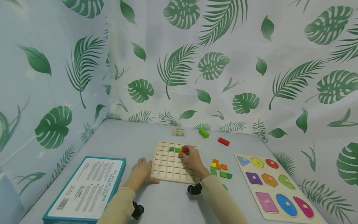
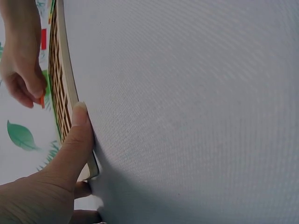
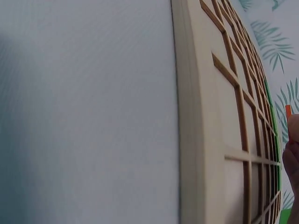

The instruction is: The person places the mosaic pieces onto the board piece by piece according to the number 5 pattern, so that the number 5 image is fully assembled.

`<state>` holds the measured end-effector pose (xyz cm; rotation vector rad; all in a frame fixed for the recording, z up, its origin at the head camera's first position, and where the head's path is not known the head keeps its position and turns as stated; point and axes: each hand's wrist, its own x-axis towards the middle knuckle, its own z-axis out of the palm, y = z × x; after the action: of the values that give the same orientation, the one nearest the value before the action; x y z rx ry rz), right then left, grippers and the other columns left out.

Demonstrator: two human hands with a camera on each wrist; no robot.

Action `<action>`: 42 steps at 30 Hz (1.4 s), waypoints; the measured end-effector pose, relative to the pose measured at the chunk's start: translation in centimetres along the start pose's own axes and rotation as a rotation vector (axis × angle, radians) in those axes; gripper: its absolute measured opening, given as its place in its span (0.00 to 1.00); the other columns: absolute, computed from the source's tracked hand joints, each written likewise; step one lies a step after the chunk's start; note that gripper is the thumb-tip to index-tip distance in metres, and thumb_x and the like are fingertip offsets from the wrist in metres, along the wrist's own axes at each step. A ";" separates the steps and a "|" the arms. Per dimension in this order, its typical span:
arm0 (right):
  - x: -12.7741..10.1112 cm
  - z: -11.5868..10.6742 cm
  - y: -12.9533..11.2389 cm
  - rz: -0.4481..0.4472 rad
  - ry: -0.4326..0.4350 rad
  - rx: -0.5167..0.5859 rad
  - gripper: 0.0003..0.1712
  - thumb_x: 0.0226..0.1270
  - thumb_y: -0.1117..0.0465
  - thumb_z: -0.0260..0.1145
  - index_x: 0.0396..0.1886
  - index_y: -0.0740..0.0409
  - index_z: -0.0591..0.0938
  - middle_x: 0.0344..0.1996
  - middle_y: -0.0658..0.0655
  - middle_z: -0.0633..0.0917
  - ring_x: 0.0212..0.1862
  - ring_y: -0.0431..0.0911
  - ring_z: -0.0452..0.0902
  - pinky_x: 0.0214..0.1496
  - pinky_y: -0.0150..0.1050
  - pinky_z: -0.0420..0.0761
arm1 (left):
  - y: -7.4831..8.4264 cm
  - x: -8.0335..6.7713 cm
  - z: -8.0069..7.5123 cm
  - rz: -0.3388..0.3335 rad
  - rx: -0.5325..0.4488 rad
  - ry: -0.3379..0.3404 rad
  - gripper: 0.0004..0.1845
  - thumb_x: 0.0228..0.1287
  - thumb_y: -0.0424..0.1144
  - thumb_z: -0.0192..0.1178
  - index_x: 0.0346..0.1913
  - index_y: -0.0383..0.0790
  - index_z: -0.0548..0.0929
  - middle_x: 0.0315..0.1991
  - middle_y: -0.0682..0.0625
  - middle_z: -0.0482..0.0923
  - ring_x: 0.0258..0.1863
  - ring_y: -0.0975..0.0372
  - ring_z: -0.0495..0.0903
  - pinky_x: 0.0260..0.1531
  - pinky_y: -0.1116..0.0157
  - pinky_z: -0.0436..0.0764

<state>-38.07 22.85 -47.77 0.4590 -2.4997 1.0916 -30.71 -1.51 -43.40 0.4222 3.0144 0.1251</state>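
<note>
The wooden grid board [image 1: 170,165] lies flat mid-bench, with bare grey bench [image 1: 134,140] open on its far and left sides and tighter room to its right, where a cluster of loose tiles [image 1: 219,169] sits just beside it. The left hand [image 1: 143,170] rests at the board's near-left edge, thumb laid along the rim, fingers relaxed and holding nothing. The right hand [image 1: 193,158] reaches over the board's far-right cells, its fingers pinched on one small orange piece [image 1: 181,152], which sits just beside one green piece [image 1: 174,149] already lying in the grid. Beyond the board lie one green block [image 1: 204,133], one red block [image 1: 223,141] and one small card [image 1: 179,132]. A shape puzzle [image 1: 277,186] with eight knobbed coloured pieces occupies the right; one teal-edged box [image 1: 86,189] lies near left.
</note>
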 end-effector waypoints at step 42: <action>1.9 4.0 -1.9 -0.056 -0.056 -0.044 0.14 0.59 0.75 0.64 0.46 0.68 0.78 0.37 0.58 0.81 0.39 0.48 0.78 0.39 0.36 0.80 | -0.2 0.4 -0.1 -0.017 -0.017 -0.030 0.51 0.40 0.66 0.69 0.61 0.30 0.71 0.59 0.28 0.66 0.61 0.43 0.65 0.51 0.52 0.75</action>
<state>-39.75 18.39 -48.23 0.5508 -2.5378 1.0136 -31.16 -1.59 -43.36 0.3936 2.9844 0.1419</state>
